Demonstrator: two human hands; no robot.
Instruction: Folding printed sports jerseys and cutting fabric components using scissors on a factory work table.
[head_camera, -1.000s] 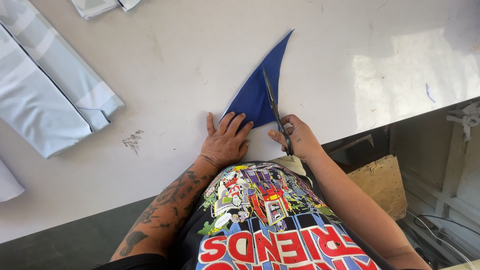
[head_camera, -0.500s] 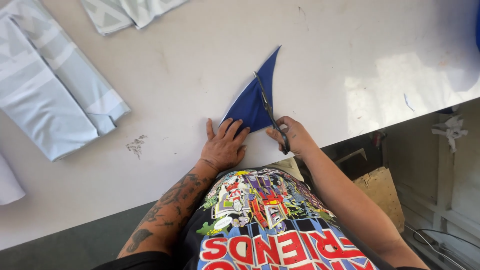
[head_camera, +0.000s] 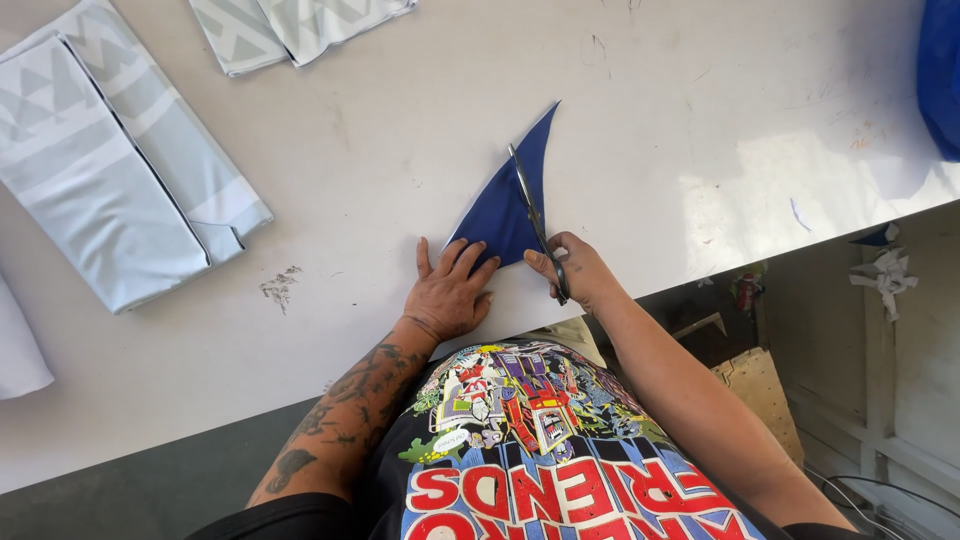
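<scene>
White, scuffed worktop (head_camera: 700, 120) carries a dark blue triangular fabric piece (head_camera: 497, 212) near its front edge, point directed away from the person. Left hand (head_camera: 450, 292) lies flat, fingers spread, on the fabric's near corner; right hand (head_camera: 578, 270), just right of the fabric, is closed around metal scissors (head_camera: 532, 215) whose blades lie along its right edge. Folded pale grey patterned cloths (head_camera: 120, 190) lie well left of the fabric.

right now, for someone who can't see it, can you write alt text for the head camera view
Seen from above, a person's left hand presses flat on a dark blue triangular piece of fabric on a white table, while the right hand cuts it with scissors. Folded pale grey fabric lies to the left.
</scene>
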